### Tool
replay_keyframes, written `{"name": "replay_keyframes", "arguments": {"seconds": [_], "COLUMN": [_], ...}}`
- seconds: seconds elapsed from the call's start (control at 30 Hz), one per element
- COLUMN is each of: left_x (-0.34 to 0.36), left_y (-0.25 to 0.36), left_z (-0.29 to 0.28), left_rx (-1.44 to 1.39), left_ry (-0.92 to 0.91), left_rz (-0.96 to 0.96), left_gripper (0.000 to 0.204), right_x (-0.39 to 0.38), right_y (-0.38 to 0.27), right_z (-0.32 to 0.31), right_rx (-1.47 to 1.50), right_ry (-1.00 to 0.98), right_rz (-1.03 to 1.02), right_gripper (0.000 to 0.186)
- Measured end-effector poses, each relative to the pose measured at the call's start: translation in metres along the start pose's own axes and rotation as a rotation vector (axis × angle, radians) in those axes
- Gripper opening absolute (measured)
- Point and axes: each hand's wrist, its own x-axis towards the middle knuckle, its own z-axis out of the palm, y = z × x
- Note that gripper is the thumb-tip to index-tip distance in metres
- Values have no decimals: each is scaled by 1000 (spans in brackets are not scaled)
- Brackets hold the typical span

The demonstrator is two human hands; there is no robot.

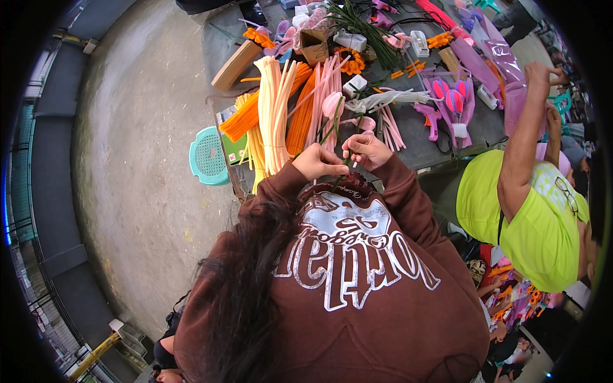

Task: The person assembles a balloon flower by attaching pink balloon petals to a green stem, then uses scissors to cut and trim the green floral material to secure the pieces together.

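Both hands meet at the near edge of the counter (415,137): the left hand (317,161) and right hand (365,149) are each pinched shut on a thin green stem (332,129) topped by a pink bud (331,104). The stem looks light, bendable and fuzzy, easy to kink, so it is best held low, below the soft bud.

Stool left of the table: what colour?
The perforated plastic stool is teal, mint green; the head view shows it best.

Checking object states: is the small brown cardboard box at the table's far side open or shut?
Open. The small brown cardboard box shows a dark hollow mouth with no lid; contents cannot be told.
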Motion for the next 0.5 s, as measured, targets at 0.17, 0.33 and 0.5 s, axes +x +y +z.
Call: {"name": "replay_keyframes", "arguments": {"seconds": [0.17, 0.33, 0.5], "left_x": [0, 0, 3], "left_y": [5, 15, 17], "left_z": [2, 3, 2], "left_rx": [60, 354, 348], "left_ry": [181, 272, 315], "left_rz": [52, 45, 64], "left_gripper": [19, 20, 19], "right_x": [-5, -8, -9], "right_y": [-10, -18, -24], "right_z": [11, 24, 26], "right_rx": [-70, -500, -512], "right_ry": [225, 303, 361], "right_rz": [-7, -103, -127], "right_gripper": [24, 21, 18]}}
